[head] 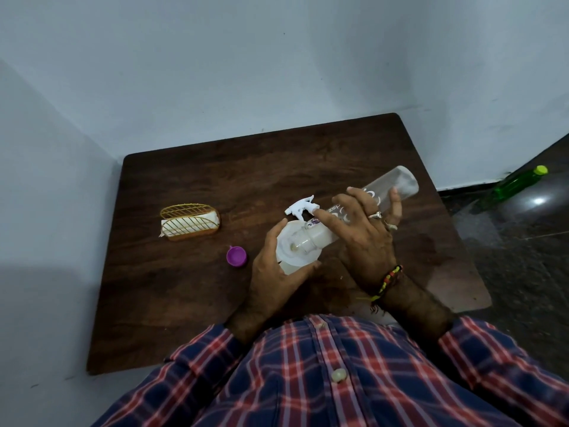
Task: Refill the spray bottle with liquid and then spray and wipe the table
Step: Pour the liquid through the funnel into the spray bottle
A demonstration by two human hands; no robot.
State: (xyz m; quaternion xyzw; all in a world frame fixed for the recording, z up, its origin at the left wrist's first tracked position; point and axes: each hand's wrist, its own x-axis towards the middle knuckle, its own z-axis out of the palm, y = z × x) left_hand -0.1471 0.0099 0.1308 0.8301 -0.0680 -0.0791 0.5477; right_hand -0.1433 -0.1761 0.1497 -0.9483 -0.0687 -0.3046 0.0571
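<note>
Refill step in hand: right hand [366, 229] grips a clear refill bottle [391, 192], tipped neck-down into the spray bottle [297, 248]. Left hand [274, 272] wraps round the spray bottle, which stands on the bench [184, 303] w/ a funnel-like top, I think. Trigger head [300, 208] lies just behind the spray bottle; purple cap [236, 256] to its left, napkin holder [191, 223] further left. Refill bottle looks nearly empty. Next: set it down, screw trigger head on, then spray & wipe.
</note>
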